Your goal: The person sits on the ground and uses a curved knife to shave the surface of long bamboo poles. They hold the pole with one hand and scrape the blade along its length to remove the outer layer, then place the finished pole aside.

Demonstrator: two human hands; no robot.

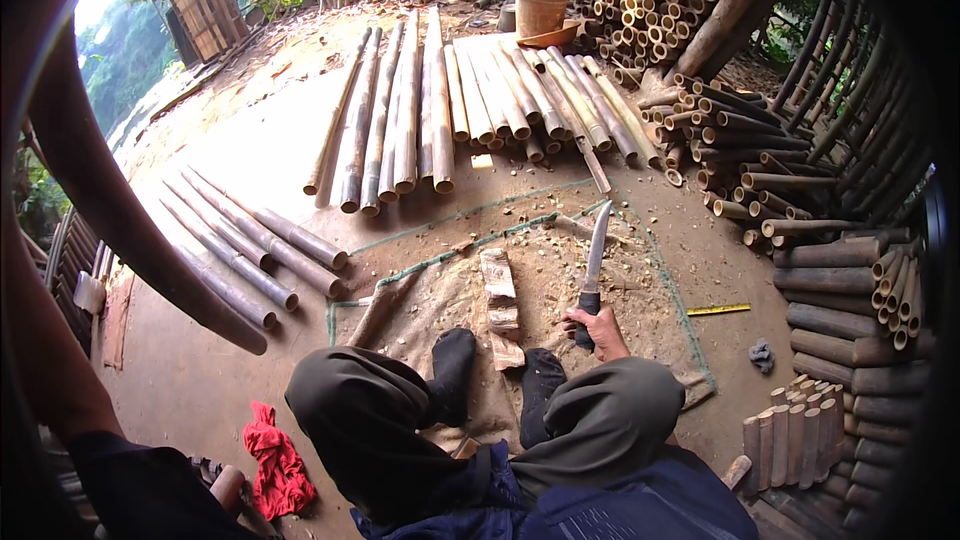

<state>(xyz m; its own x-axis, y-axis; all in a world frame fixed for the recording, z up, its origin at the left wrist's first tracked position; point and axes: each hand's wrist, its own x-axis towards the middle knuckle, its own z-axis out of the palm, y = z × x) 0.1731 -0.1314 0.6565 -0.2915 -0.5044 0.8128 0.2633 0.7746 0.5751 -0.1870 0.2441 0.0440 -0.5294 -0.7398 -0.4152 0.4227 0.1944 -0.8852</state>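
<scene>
My right hand is closed round the black handle of a long curved knife, its blade pointing up and away from me. The knife is over a sackcloth strewn with wood chips. Between my dark-socked feet lies a rough, notched wooden block. On the left, my bare left forearm rises along the picture's edge, and the hand itself is out of view. Close by that arm a thick bamboo pole slants down toward the floor, its upper part cut off by the rim.
Long bamboo poles lie in rows ahead, with several more at the left. Cut bamboo is stacked along the right. A yellow measuring strip, a red cloth and a bucket are also on the floor.
</scene>
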